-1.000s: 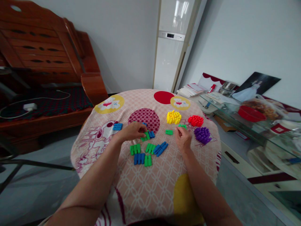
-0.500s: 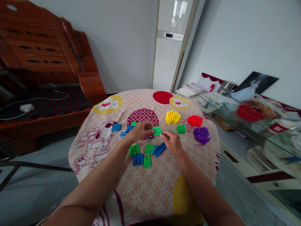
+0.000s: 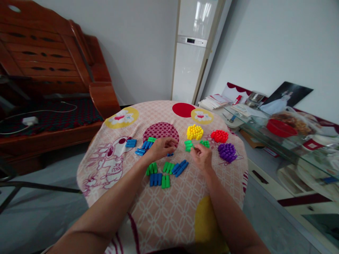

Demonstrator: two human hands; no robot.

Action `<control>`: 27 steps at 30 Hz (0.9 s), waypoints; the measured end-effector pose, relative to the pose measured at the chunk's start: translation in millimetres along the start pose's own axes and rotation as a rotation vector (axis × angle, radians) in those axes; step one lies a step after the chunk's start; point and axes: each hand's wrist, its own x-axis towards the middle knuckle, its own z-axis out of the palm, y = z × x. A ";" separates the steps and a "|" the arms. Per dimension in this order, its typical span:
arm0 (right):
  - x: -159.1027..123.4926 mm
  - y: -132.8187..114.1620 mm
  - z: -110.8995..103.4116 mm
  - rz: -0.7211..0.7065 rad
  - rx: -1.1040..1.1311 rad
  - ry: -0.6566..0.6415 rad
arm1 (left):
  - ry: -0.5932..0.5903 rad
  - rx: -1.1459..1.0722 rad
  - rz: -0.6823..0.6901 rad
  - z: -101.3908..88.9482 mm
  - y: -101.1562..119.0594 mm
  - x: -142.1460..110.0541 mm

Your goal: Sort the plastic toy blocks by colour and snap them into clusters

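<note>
round and cloth-draped, the counter (image 3: 164,211) stands before a pale wall (image 3: 140,46). smooth, rounded green pegs (image 3: 188,145) lie right at the fingers of the right hand (image 3: 202,157), drawn together; i cannot tell if they pinch. fingers of the left hand (image 3: 162,148) bend loosely, their grip unclear. beyond the right fingers cluster yellow pegs (image 3: 195,132); well left, a carved wooden bench (image 3: 53,56).
</note>
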 end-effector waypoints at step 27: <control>4.2 15.0 -7.3 0.141 -0.648 -0.008 | -0.525 0.802 -0.180 -46.6 28.6 -24.8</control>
